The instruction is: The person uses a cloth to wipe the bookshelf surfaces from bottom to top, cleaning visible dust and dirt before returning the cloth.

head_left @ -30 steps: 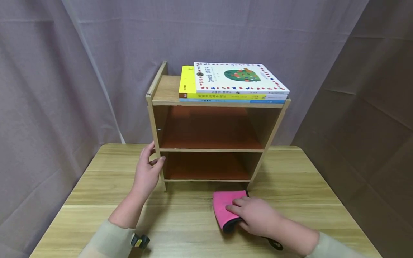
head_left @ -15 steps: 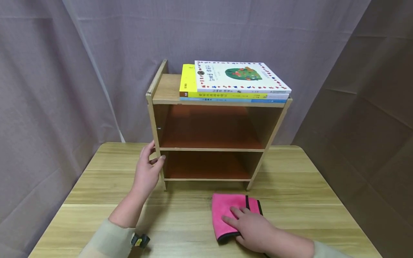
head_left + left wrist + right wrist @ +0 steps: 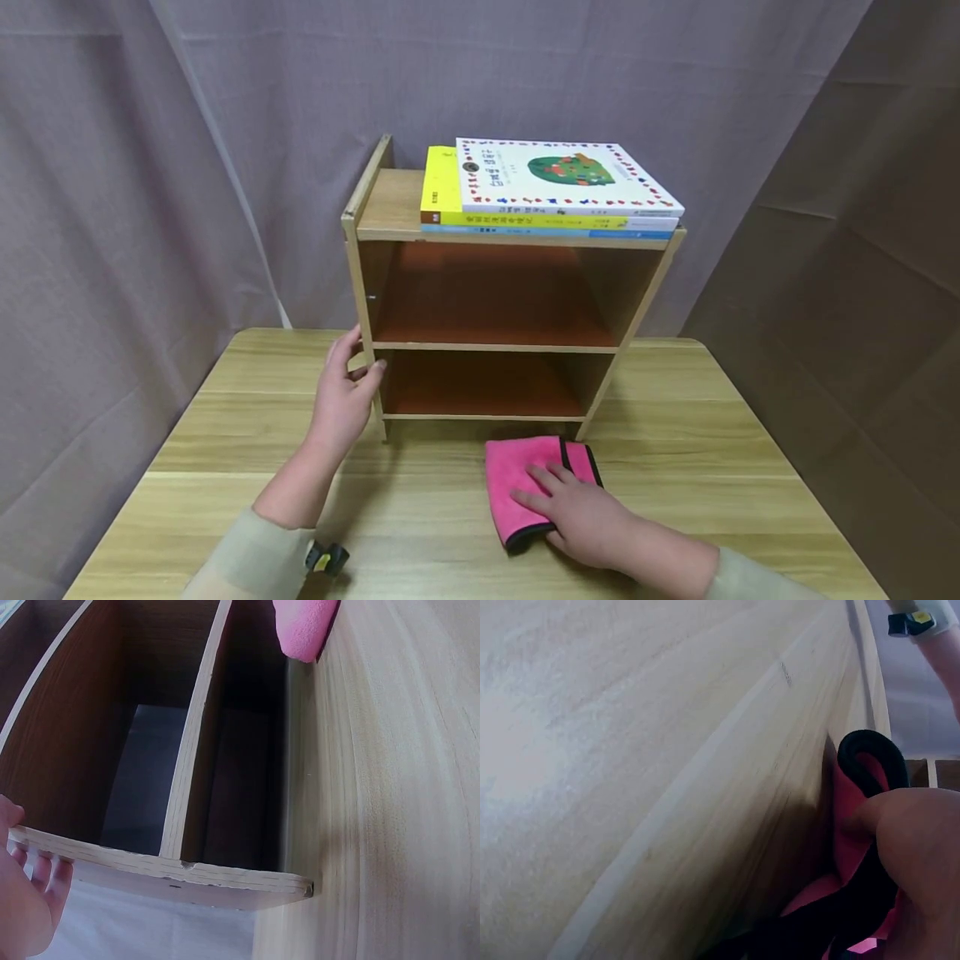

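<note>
A small wooden shelf with brown-red inner boards stands on the table. My left hand grips its left side panel, thumb at the front edge and fingers on the outer face. The left wrist view shows the same hand at the panel's edge. In front of the shelf's lower right corner, my right hand holds a folded pink cloth with black edging. Its fingers spread over the top, and in the right wrist view the thumb presses into the cloth's fold.
Several books lie stacked on the shelf's top board: a white one above a yellow one, with a blue spine below. Grey curtains hang behind the wooden table. A dark strap device sits at the left cuff.
My right hand and the pink cloth have shifted leftward; the cloth came toward me, then went slightly back toward the shelf. More of its right part now shows. My left hand has stayed put.
</note>
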